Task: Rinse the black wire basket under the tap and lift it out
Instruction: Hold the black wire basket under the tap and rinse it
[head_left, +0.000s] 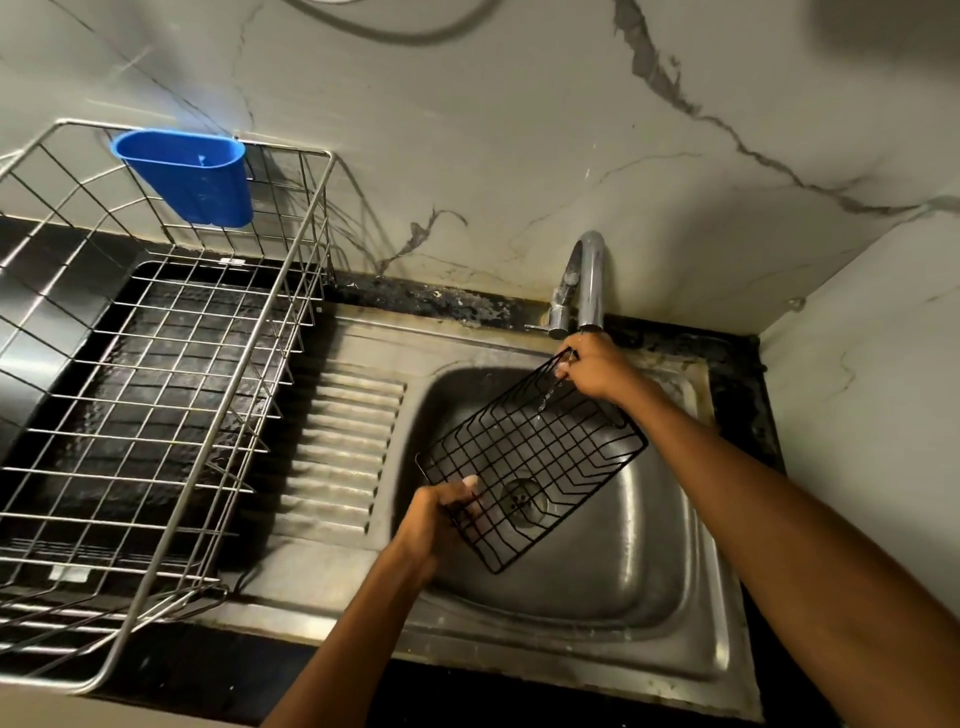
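Fingers of both hands grip black wire basket (532, 457), seemingly empty, over sink (649, 587).

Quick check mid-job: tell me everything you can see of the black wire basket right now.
The black wire basket is a shallow rectangular grid of thin dark-coated wire with a raised rim. It is held tilted over the steel sink, far end higher, just below the tap. The right hand grips the far corner by the spout; the left hand grips the near corner. A thin stream of water falls onto it near the right hand. The drain shows through its mesh. It looks empty.
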